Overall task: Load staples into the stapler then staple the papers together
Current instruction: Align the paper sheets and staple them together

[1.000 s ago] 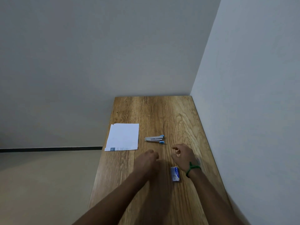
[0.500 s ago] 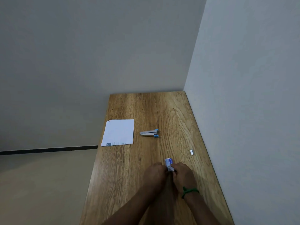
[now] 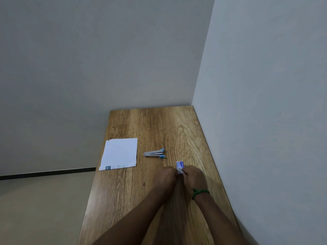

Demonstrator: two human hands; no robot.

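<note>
A small blue and white staple box [image 3: 180, 166] is held between my two hands, just above the wooden table [image 3: 159, 124]. My left hand [image 3: 165, 177] pinches its near end from the left and my right hand [image 3: 193, 176], with a green wrist band, grips it from the right. The silver stapler [image 3: 154, 153] with blue tips lies closed on the table, a little beyond and left of my hands. The white papers [image 3: 120, 153] lie flat near the table's left edge. The box's near end is hidden by my fingers.
A wall [image 3: 265, 103] runs close along the table's right edge and another stands behind its far edge. The table's left edge drops to a beige floor [image 3: 40, 206].
Both hands came together on the staple box and lifted it off the table. The small loose strip seen at the right half a second ago is hidden now.
</note>
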